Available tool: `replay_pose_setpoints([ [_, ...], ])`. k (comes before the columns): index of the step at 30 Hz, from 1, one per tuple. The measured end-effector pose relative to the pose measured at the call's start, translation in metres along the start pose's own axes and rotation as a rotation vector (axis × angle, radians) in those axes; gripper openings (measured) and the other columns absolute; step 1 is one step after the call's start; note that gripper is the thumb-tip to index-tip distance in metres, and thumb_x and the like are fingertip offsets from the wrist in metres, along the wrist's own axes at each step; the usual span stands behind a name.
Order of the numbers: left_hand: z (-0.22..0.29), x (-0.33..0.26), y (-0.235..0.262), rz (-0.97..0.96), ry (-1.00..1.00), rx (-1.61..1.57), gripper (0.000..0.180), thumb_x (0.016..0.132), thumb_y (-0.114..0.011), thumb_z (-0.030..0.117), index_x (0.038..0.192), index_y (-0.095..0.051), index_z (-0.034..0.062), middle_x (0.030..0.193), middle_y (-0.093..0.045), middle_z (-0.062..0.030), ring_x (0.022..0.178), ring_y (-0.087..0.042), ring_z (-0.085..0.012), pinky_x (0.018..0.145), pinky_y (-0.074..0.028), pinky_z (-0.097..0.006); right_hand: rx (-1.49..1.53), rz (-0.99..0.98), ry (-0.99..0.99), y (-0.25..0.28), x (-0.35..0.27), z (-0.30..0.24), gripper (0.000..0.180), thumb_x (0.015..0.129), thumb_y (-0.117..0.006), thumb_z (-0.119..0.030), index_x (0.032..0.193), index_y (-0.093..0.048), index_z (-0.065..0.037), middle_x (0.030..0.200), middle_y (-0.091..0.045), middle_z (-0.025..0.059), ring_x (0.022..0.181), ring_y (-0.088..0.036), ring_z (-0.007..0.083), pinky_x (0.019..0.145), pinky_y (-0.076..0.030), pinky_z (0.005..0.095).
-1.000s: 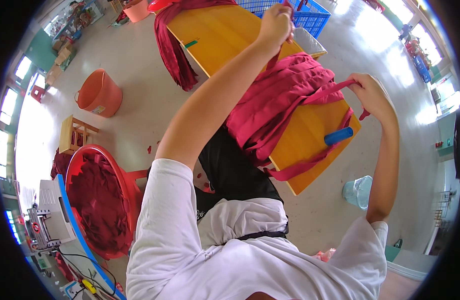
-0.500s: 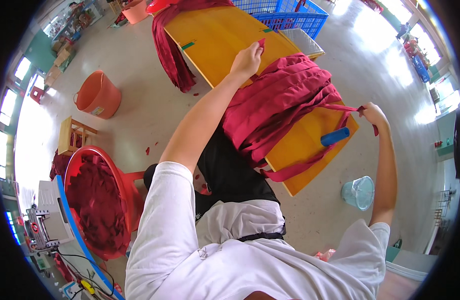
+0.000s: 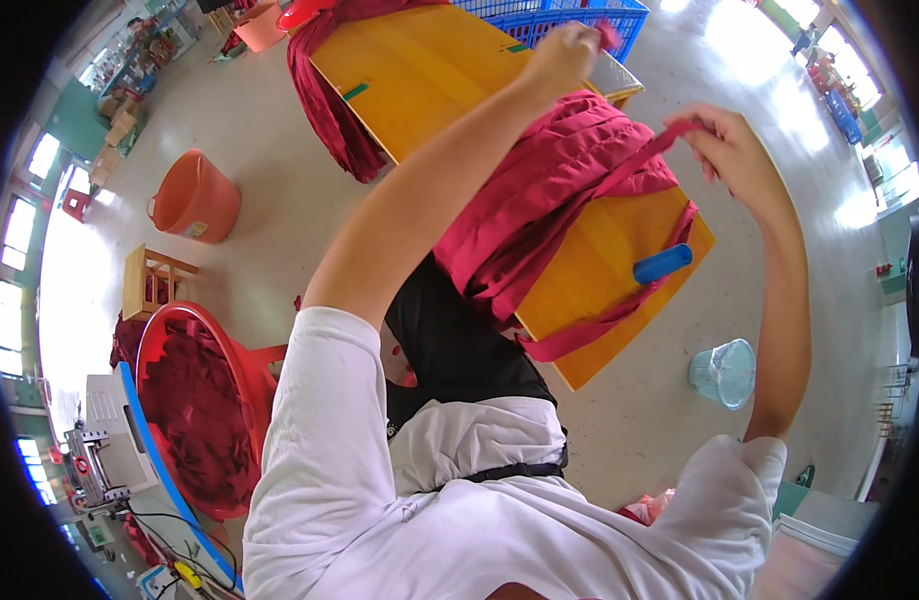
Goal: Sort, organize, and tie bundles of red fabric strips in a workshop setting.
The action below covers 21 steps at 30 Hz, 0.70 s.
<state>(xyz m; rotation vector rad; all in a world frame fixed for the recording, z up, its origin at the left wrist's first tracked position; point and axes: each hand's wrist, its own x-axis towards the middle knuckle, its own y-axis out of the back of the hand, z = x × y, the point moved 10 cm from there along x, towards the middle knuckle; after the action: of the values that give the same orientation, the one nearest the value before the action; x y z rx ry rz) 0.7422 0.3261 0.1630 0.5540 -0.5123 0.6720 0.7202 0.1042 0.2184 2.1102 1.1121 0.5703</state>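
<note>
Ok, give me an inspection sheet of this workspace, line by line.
Surface: yellow table, partly bare.
Job's things: folded dark red cloth pile on the table; its red strap pulled taut.
Clutter: blue cylinder near the table edge.
Grippers: left hand raised over the pile, pinching red fabric; right hand gripping the strap.
Cables: wires on the floor by a grey machine.
Surroundings: orange bucket, red tub of red cloth, blue crate, pale bin.

bright daylight, window glare top right & left, heavy fisheye bend, black corners
</note>
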Motion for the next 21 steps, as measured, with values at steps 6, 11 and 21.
replay_pose_setpoints([
  [6,0.055,-0.065,-0.031,-0.456,0.44,-0.457,0.05,0.093,-0.043,0.056,0.083,-0.057,0.0093,0.064,-0.042,0.0013,0.057,-0.039,-0.0111,0.056,-0.033,-0.029,0.188,0.104,0.06,0.002,0.029,-0.023,0.02,0.09,-0.053,-0.014,0.099,-0.07,-0.008,0.067,-0.053,-0.0045,0.059,-0.05,0.0043,0.054,-0.037,0.0202],
  [11,0.066,-0.077,-0.009,-0.592,0.365,-0.504,0.036,0.084,-0.061,0.045,0.081,-0.06,0.0092,0.059,-0.033,0.0066,0.048,-0.029,-0.0049,0.045,-0.025,-0.025,0.229,0.153,0.099,-0.001,0.043,-0.028,0.02,0.089,-0.054,-0.016,0.097,-0.071,-0.009,0.068,-0.057,-0.0046,0.061,-0.053,0.0043,0.055,-0.035,0.0213],
  [21,0.066,-0.066,-0.002,-0.315,0.091,-0.292,0.049,0.103,-0.04,0.04,0.084,-0.062,0.0003,0.067,-0.065,-0.01,0.066,-0.065,-0.0194,0.065,-0.05,-0.034,0.359,0.179,0.311,-0.015,0.041,-0.048,0.031,0.091,-0.06,-0.023,0.118,-0.066,-0.009,0.102,-0.067,0.0015,0.097,-0.06,0.0145,0.093,-0.042,0.0298],
])
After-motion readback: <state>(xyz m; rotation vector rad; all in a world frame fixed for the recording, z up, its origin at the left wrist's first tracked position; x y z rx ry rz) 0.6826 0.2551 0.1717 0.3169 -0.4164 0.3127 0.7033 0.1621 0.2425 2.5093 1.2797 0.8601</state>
